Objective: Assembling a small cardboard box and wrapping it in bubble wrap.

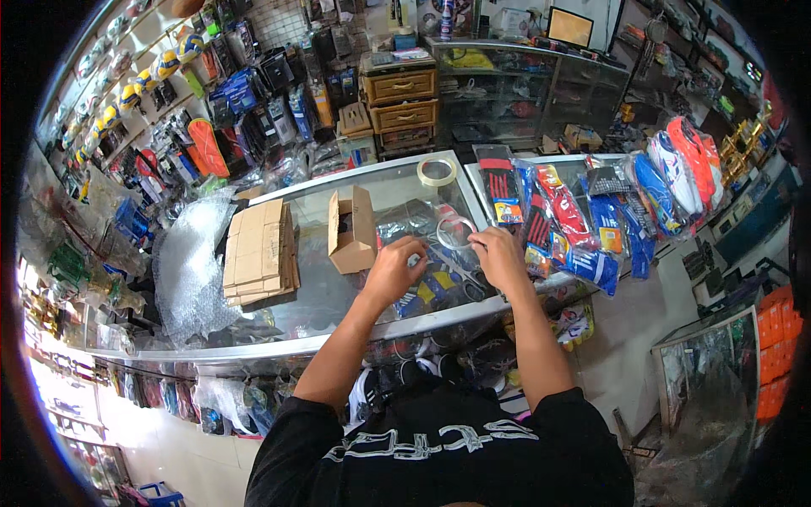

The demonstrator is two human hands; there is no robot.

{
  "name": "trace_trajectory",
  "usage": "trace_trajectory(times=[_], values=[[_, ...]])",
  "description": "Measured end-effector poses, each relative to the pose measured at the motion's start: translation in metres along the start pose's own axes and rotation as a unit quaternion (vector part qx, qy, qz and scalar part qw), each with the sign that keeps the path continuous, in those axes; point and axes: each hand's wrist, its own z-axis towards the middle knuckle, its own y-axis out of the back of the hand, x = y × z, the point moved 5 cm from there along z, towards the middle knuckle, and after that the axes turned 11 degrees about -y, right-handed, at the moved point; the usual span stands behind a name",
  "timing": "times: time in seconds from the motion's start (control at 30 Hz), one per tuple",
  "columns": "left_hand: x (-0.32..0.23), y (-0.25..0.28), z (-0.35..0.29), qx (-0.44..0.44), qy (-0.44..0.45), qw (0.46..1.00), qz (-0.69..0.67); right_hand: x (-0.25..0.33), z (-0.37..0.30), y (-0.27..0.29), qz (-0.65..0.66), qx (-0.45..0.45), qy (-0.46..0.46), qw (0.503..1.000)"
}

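My right hand [500, 256] grips a roll of pale, clear-looking tape [453, 243] by its right side, above the glass counter [312, 291]. To its left my left hand [394, 272] has its fingers curled in, with the thumb close to them. Whatever those fingers hold, if anything, is too small to make out. Just left of that hand stands a small open cardboard box [358, 237], its flaps raised and something dark inside. Below the tape roll lies a pair of scissors [470, 280] on the glass.
Flattened cardboard pieces [253, 249] are stacked on the left, beside a sheet of bubble wrap [193, 262]. Another tape roll [437, 172] lies at the far edge. Bagged sports socks [564, 207] and shoes [676, 182] cover the right counter. Wooden drawers [405, 114] stand beyond.
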Motion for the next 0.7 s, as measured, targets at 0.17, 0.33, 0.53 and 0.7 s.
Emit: trace_trajectory(times=[0.17,0.33,0.53,0.7], values=[[0.008,-0.005,-0.003,0.009,0.012,1.0,-0.023,0.015,-0.007,0.002,0.005,0.018,-0.011,1.0],[0.006,-0.001,-0.005,-0.021,0.029,0.999,-0.025,0.043,-0.023,0.026,-0.025,0.1,-0.051,0.993],[0.005,0.0,-0.002,-0.014,0.029,0.999,-0.017,0.054,-0.036,0.031,-0.113,0.181,-0.071,0.974],[0.008,-0.002,-0.005,-0.013,0.027,0.999,-0.039,0.051,-0.039,0.015,-0.187,0.196,-0.053,0.961]])
